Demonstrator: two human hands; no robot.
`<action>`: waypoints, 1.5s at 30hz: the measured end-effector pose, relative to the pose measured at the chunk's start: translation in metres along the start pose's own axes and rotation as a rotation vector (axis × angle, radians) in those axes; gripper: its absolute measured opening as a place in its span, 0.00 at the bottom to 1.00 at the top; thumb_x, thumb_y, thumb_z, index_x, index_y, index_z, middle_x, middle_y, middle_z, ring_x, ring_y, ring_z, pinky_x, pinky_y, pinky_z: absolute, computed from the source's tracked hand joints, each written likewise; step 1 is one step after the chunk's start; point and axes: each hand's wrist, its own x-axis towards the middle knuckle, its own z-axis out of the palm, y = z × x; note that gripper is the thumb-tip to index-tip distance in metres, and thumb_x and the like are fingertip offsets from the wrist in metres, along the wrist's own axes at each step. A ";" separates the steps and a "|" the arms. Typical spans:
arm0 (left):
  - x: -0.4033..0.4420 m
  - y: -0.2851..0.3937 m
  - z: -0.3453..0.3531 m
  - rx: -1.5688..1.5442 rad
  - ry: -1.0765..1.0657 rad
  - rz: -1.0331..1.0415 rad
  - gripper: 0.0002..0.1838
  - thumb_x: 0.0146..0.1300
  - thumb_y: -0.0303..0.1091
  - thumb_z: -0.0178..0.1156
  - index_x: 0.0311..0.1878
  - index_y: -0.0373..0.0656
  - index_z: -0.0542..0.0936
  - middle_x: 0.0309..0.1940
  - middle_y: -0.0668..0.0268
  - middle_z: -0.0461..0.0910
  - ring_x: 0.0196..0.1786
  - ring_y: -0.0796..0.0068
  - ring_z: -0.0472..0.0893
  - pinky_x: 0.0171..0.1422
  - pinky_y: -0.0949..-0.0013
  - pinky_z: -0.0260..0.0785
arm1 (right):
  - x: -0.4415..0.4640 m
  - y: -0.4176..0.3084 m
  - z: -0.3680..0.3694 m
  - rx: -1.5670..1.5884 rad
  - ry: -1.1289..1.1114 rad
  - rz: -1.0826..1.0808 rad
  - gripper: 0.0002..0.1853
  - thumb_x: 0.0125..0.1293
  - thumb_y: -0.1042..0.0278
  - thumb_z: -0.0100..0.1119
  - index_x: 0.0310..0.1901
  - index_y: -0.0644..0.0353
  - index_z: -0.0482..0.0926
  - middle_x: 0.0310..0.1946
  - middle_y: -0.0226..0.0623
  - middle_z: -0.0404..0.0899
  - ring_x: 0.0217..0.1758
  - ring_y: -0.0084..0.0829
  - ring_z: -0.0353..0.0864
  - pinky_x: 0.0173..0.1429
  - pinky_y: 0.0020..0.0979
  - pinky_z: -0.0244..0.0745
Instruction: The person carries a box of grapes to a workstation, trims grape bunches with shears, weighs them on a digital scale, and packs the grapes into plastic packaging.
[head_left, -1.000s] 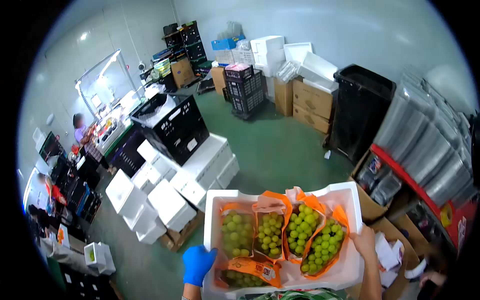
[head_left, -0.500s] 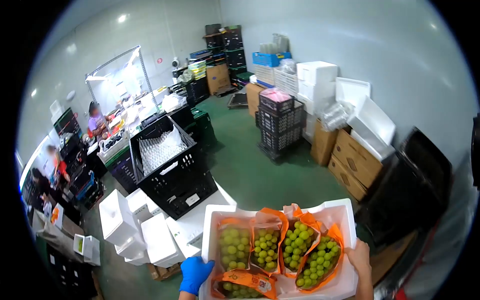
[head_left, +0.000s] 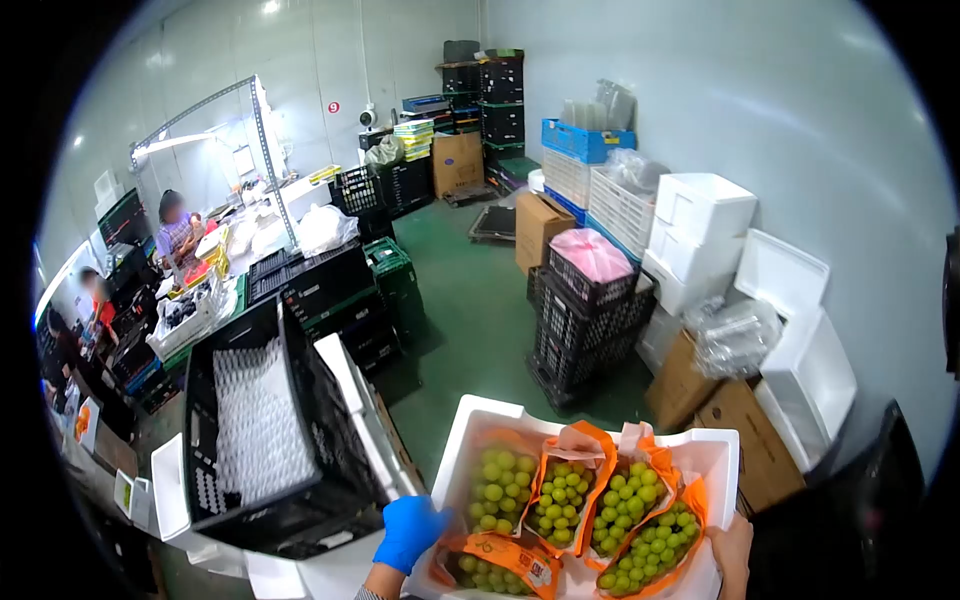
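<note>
To your far left, a person in a purple top (head_left: 178,240) stands at a lit, crowded bench (head_left: 250,235); nearer, a large black crate (head_left: 340,440) holds a white netted sheet (head_left: 262,420), with white foam containers (head_left: 170,490) around its base. Green floor (head_left: 450,330) covers the middle, then stacked black baskets (head_left: 585,345) under a pink cover (head_left: 592,255), and white foam boxes (head_left: 705,205) and cardboard cartons (head_left: 752,440) along the right wall (head_left: 800,150). Your open lane runs from near to far between the large black crate and the baskets. Your gloved left hand (head_left: 412,533) is just beside that crate's near right corner; you cannot tell if they touch. It clamps the left wall of the white box (head_left: 712,450), your forearm rising from the near edge. Inside sit orange-edged bags of green grapes (head_left: 628,510), roughly upright, one lying across the near left. Your bare right hand (head_left: 732,550) grips the right wall, its fingers partly hidden.
</note>
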 end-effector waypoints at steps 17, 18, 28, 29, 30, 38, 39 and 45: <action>0.448 -0.040 0.001 0.043 0.128 -0.595 0.28 0.45 0.60 0.64 0.20 0.37 0.82 0.19 0.49 0.78 0.26 0.50 0.80 0.33 0.55 0.73 | 0.539 -0.394 0.355 -0.093 -0.358 -0.617 0.16 0.46 0.67 0.61 0.35 0.70 0.78 0.30 0.57 0.80 0.36 0.55 0.81 0.44 0.45 0.77; 0.489 -0.051 -0.003 0.048 0.166 -0.586 0.28 0.45 0.59 0.64 0.20 0.37 0.82 0.19 0.49 0.78 0.26 0.50 0.80 0.33 0.55 0.73 | 0.558 -0.413 0.379 -0.105 -0.344 -0.625 0.17 0.46 0.67 0.60 0.37 0.70 0.78 0.29 0.58 0.80 0.36 0.56 0.81 0.44 0.46 0.76; 0.831 -0.099 -0.052 -0.033 0.150 -0.543 0.25 0.47 0.55 0.63 0.24 0.37 0.84 0.19 0.49 0.79 0.25 0.50 0.81 0.32 0.57 0.74 | 0.744 -0.613 0.504 -0.004 -0.324 -0.411 0.19 0.43 0.70 0.61 0.41 0.68 0.81 0.32 0.56 0.82 0.38 0.50 0.83 0.45 0.40 0.76; 0.866 -0.105 -0.050 -0.038 0.158 -0.539 0.25 0.46 0.55 0.63 0.24 0.36 0.84 0.19 0.49 0.79 0.25 0.50 0.81 0.32 0.57 0.74 | 0.764 -0.628 0.523 0.010 -0.308 -0.387 0.19 0.43 0.70 0.61 0.41 0.68 0.81 0.32 0.56 0.82 0.38 0.50 0.83 0.45 0.40 0.76; 0.902 -0.108 -0.052 -0.043 0.176 -0.519 0.24 0.46 0.54 0.64 0.24 0.37 0.84 0.19 0.50 0.78 0.25 0.51 0.81 0.32 0.57 0.74 | 0.787 -0.649 0.542 0.022 -0.319 -0.384 0.20 0.43 0.70 0.61 0.41 0.68 0.81 0.32 0.56 0.82 0.38 0.51 0.83 0.46 0.40 0.76; 1.171 -0.159 -0.072 0.039 0.173 -0.583 0.25 0.45 0.56 0.65 0.23 0.38 0.84 0.19 0.51 0.79 0.26 0.51 0.81 0.32 0.56 0.74 | 0.977 -0.868 0.686 0.051 -0.413 -0.492 0.17 0.45 0.71 0.61 0.40 0.69 0.80 0.32 0.59 0.81 0.39 0.54 0.82 0.49 0.43 0.76; 1.198 -0.164 -0.080 0.039 0.158 -0.606 0.25 0.45 0.57 0.65 0.23 0.38 0.84 0.19 0.50 0.79 0.25 0.51 0.81 0.31 0.56 0.74 | 0.996 -0.895 0.708 0.039 -0.408 -0.529 0.17 0.45 0.71 0.61 0.39 0.69 0.80 0.32 0.59 0.81 0.39 0.54 0.82 0.49 0.44 0.76; 1.364 -0.203 -0.100 0.013 0.177 -0.728 0.26 0.47 0.56 0.63 0.20 0.36 0.82 0.18 0.50 0.78 0.23 0.52 0.81 0.30 0.57 0.73 | 1.122 -1.038 0.837 -0.046 -0.450 -0.647 0.21 0.44 0.70 0.61 0.43 0.68 0.80 0.37 0.57 0.81 0.42 0.54 0.81 0.50 0.42 0.75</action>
